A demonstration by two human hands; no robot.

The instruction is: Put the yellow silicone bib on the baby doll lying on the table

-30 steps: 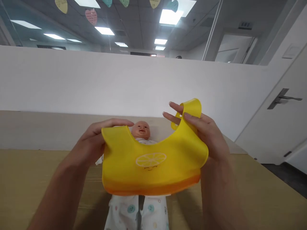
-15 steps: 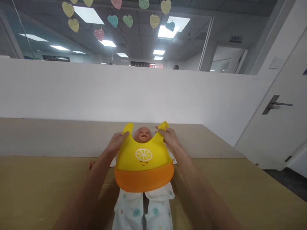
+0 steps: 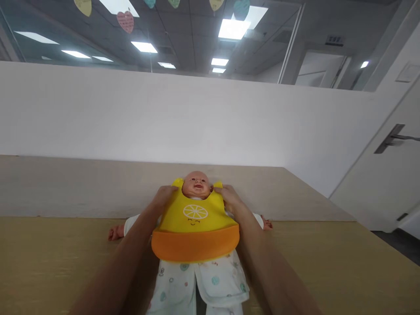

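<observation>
A baby doll (image 3: pixel 197 179) lies on its back, dressed in white printed clothes (image 3: pixel 203 282), its arms spread to both sides. Over its chest is a yellow bib (image 3: pixel 210 214) with an orange pocket (image 3: pixel 195 245) and a printed lemon slice. My left hand (image 3: pixel 165 195) pinches the bib's left neck strap beside the doll's head. On the other side, my right hand (image 3: pixel 229 195) grips the right strap. The strap ends reach up along both sides of the head; part of each is hidden by my fingers.
The doll lies on a wooden-topped table (image 3: pixel 305 258), its head over a paler raised strip (image 3: pixel 82 188) along the back. Behind stands a white wall (image 3: pixel 164 118) with a window above. A white door with a handle (image 3: pixel 390 138) is at the right.
Both hands have lowered the bib toward the doll, its straps now beside the head. More of the doll's face and both its hands show. The view has tilted down.
</observation>
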